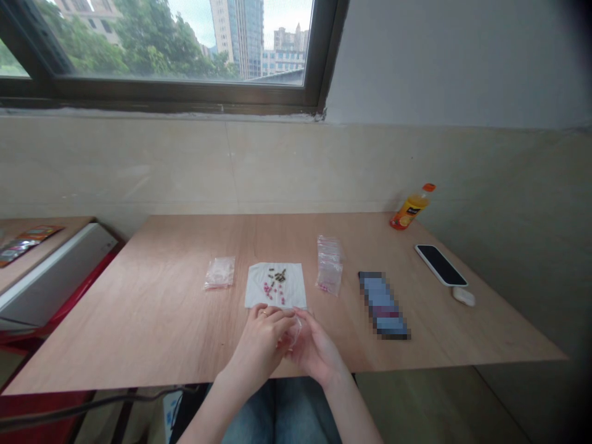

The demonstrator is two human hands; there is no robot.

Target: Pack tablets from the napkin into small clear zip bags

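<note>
My left hand (pixel 267 333) and my right hand (pixel 315 346) meet at the table's front edge. Between them is a small clear plastic bag (pixel 294 332), gripped by the fingers of both; its contents are hidden. Just beyond my fingertips lies a white paper sheet (pixel 255 287). On it sit several dark brownish capsules (pixel 280 276) and several pink pills (pixel 267 290). To the right is a row of overlapping clear zip bags (pixel 329 262), with pink pills in the nearest. A stack of clear bags (pixel 221 271) lies left of the sheet.
A phone with a blurred screen (pixel 383 305) lies on the wooden table (pixel 152 308) to the right. Farther right are a white-edged phone (pixel 441 265), a white earbud case (pixel 463 296) and an orange drink bottle (pixel 409 209) by the wall. A black cable (pixel 92 407) runs below the left edge.
</note>
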